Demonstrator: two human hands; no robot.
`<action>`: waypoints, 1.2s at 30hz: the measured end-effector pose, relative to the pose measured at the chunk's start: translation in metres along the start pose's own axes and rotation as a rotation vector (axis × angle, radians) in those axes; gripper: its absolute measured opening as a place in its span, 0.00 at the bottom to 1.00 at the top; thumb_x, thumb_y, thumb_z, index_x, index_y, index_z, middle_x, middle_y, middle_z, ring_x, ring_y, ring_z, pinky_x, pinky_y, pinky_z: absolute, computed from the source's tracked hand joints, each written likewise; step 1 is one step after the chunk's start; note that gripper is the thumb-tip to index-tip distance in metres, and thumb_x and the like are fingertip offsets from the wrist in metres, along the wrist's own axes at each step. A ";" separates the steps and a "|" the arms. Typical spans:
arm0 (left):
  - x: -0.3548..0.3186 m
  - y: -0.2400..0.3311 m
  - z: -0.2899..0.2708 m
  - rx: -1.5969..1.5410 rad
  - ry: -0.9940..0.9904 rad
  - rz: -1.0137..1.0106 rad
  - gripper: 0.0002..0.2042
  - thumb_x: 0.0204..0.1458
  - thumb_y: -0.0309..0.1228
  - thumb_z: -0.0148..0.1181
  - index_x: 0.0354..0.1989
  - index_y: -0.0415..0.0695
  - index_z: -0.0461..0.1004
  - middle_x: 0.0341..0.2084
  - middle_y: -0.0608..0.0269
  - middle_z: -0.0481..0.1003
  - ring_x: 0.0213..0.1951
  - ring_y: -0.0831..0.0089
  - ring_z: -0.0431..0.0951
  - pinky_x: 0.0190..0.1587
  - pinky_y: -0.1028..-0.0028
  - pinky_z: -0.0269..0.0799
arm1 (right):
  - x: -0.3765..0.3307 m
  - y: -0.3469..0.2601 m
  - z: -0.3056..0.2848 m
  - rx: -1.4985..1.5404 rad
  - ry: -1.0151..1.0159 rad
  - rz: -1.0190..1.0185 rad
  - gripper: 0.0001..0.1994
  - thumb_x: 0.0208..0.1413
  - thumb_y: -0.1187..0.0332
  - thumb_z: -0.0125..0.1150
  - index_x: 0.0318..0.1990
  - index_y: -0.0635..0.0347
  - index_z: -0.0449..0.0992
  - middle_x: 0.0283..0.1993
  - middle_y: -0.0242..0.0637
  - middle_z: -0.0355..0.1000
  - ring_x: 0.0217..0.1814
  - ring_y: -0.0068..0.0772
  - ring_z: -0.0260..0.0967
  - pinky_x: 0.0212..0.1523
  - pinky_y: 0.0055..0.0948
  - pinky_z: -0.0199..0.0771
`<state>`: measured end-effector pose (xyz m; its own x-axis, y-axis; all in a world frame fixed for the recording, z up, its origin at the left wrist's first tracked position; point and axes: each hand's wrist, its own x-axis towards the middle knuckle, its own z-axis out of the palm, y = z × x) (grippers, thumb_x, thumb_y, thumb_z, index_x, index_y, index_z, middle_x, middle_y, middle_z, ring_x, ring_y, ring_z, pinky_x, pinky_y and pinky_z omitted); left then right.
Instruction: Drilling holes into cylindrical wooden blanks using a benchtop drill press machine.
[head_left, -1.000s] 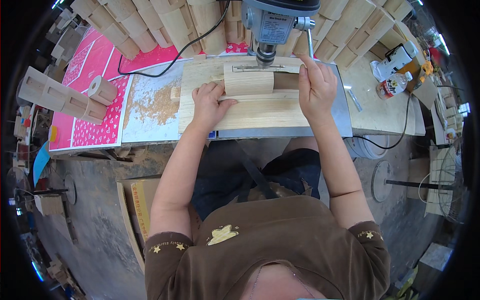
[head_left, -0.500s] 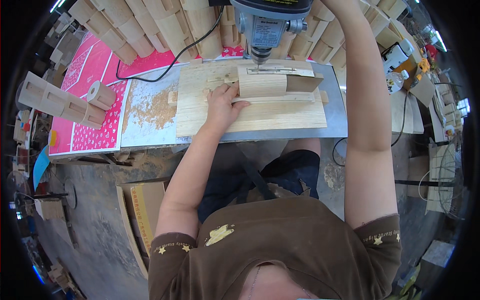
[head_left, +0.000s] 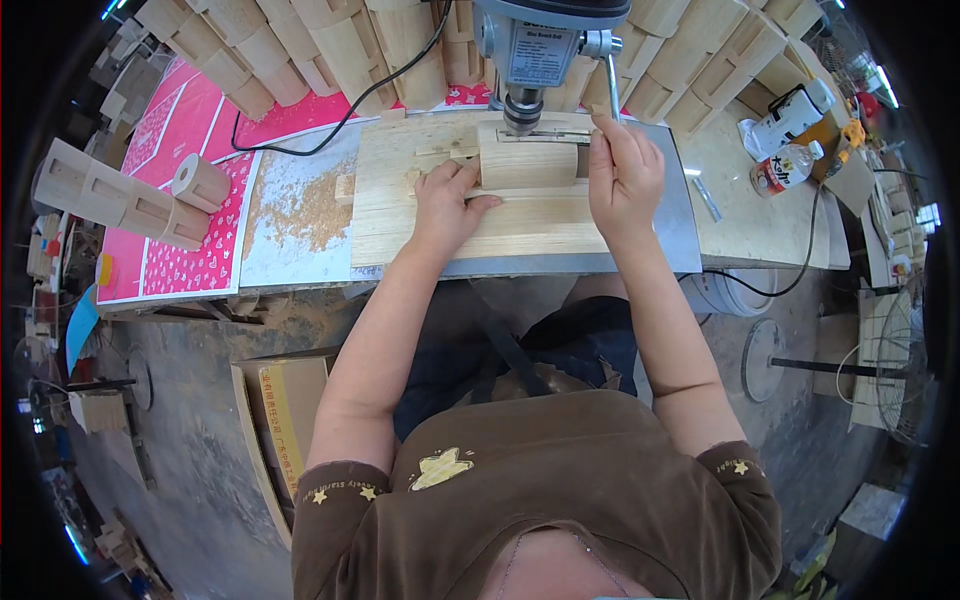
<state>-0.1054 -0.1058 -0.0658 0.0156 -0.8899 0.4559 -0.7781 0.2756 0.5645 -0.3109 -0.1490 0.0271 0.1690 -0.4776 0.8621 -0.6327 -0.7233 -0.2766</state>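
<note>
Far left of desk (head_left: 755,235): joined wooden tubes (head_left: 120,195) lying on a pink sheet (head_left: 195,262), a short tube (head_left: 203,183) beside them. Next, sawdust (head_left: 305,210) scattered on a pale surface. Then a flat wooden board (head_left: 400,235). Left hand (head_left: 447,205) on it, fingers bent and thumb spread, touching the left end of a rounded wood block (head_left: 530,168); cannot tell whether it grips. Block sits on the board, under the bench drill (head_left: 540,60); bit contact unclear. Right hand (head_left: 627,180) closed round the lower end of the drill's lever (head_left: 613,88). Farther right, a plastic bottle (head_left: 785,172).
</note>
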 end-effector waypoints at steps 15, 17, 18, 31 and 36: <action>0.001 0.008 -0.004 0.011 -0.021 -0.052 0.28 0.34 0.37 0.71 0.49 0.45 0.74 0.30 0.66 0.71 0.38 0.67 0.70 0.46 0.63 0.55 | 0.186 0.021 -0.004 0.037 -0.053 0.221 0.18 0.58 0.58 0.46 0.32 0.67 0.73 0.29 0.53 0.71 0.33 0.47 0.71 0.36 0.36 0.67; 0.005 0.014 -0.002 -0.061 -0.009 -0.115 0.28 0.33 0.39 0.71 0.47 0.45 0.75 0.30 0.67 0.72 0.39 0.67 0.71 0.48 0.62 0.55 | 0.186 0.030 0.002 -0.003 -0.103 0.224 0.16 0.59 0.59 0.47 0.34 0.66 0.73 0.28 0.52 0.70 0.33 0.44 0.71 0.35 0.33 0.67; 0.006 0.014 -0.001 -0.065 -0.007 -0.115 0.28 0.33 0.39 0.71 0.47 0.45 0.75 0.30 0.67 0.72 0.39 0.67 0.71 0.48 0.62 0.55 | 0.176 0.024 -0.001 0.112 -0.046 0.194 0.16 0.60 0.60 0.46 0.36 0.65 0.73 0.29 0.50 0.71 0.33 0.40 0.71 0.35 0.31 0.68; -0.009 -0.010 -0.061 -0.262 -0.003 -0.065 0.17 0.33 0.29 0.70 0.34 0.42 0.74 0.26 0.69 0.71 0.30 0.75 0.70 0.42 0.72 0.62 | -0.009 0.061 -0.019 -0.062 -0.631 -0.016 0.14 0.46 0.66 0.63 0.41 0.56 0.72 0.38 0.35 0.72 0.44 0.39 0.68 0.47 0.38 0.60; -0.036 -0.044 -0.130 -0.653 0.133 -0.435 0.12 0.39 0.23 0.67 0.33 0.39 0.74 0.21 0.74 0.71 0.26 0.87 0.67 0.31 0.83 0.64 | -0.015 0.066 -0.019 -0.003 -0.631 -0.025 0.14 0.46 0.66 0.63 0.41 0.57 0.72 0.39 0.37 0.72 0.46 0.40 0.67 0.49 0.37 0.58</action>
<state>0.0095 -0.0385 -0.0179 0.3400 -0.9273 0.1569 -0.1604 0.1072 0.9812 -0.3694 -0.1799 0.0040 0.5965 -0.6635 0.4516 -0.6248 -0.7371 -0.2577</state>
